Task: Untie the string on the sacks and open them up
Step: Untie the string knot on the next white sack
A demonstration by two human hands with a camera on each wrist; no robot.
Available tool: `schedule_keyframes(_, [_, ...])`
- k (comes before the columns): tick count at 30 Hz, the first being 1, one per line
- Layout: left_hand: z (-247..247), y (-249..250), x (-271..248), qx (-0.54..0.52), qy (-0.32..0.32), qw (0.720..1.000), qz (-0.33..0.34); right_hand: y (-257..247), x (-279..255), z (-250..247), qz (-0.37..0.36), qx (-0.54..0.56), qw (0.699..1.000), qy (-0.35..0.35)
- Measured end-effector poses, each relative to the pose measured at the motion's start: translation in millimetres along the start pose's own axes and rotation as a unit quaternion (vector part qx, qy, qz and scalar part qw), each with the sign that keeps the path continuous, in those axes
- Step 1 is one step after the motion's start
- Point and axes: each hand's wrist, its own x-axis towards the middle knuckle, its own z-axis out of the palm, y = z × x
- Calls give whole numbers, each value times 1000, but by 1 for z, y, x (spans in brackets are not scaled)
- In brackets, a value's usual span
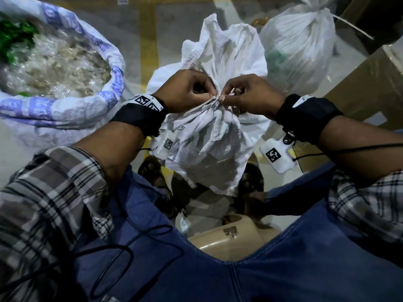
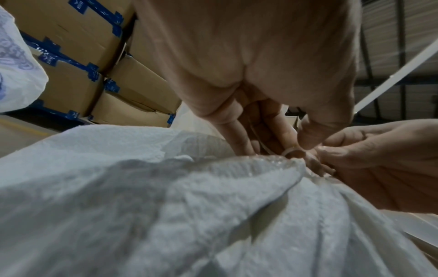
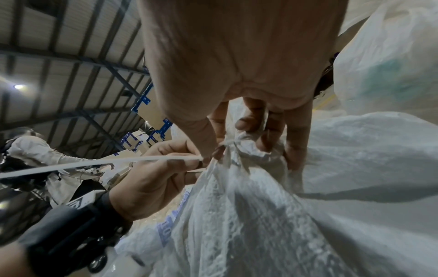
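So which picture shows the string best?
The right wrist view: the string runs long and taut from the left hand to the sack neck. Head view shows a short bit; left wrist view, a thin loop.

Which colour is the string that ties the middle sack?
White string, seen best in the right wrist view.

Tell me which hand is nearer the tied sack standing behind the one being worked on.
Right. The right hand pinches the string at the near sack's neck, just below the tied sack. The left hand pinches the same knot from the far side.
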Motion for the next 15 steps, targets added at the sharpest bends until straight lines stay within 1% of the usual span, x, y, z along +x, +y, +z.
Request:
schedule_keyframes(2, [3, -1, 0, -3, -6, 1000, -6, 0, 2, -1, 21, -1, 1000, -11])
schedule_keyframes(6, [4, -1, 1, -16, -11, 1000, -11, 1, 6, -8, 53, 32, 998, -26])
schedule_keyframes(9, [3, 0, 1, -10, -6, 1000, -12, 2, 3, -8, 43, 36, 998, -22])
schedule_keyframes(11, [-1, -1, 1, -5, 4, 1000, -11, 2, 1, -7, 29, 33, 999, -2])
schedule_keyframes(15, [-1, 4, 0, -18, -9, 1000, 15, 1, -2, -4, 5, 37, 999, 31])
